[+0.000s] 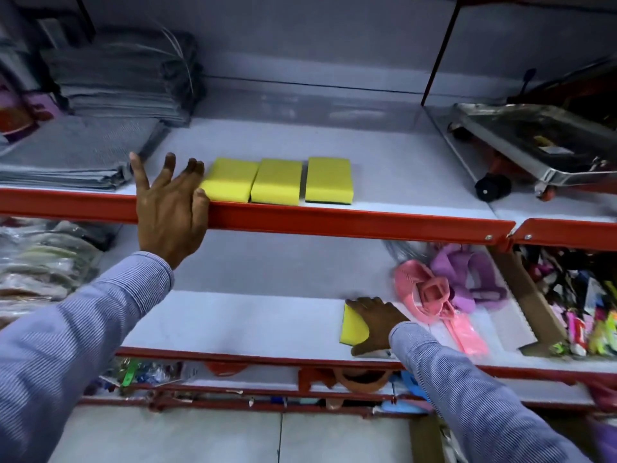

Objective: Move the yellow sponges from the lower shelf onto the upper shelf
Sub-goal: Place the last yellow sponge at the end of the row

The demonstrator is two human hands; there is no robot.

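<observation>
Head view: three rectangular yellow foam sponges are already placed in a row on the red-edged upper shelf, left hand is spread open beside them, and the last yellow sponge is gripped under the right hand on the lower shelf.

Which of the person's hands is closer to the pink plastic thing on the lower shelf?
The right hand. It rests on a yellow sponge just left of the pink plastic item, while the left hand is on the upper shelf's red edge, far away.
</observation>
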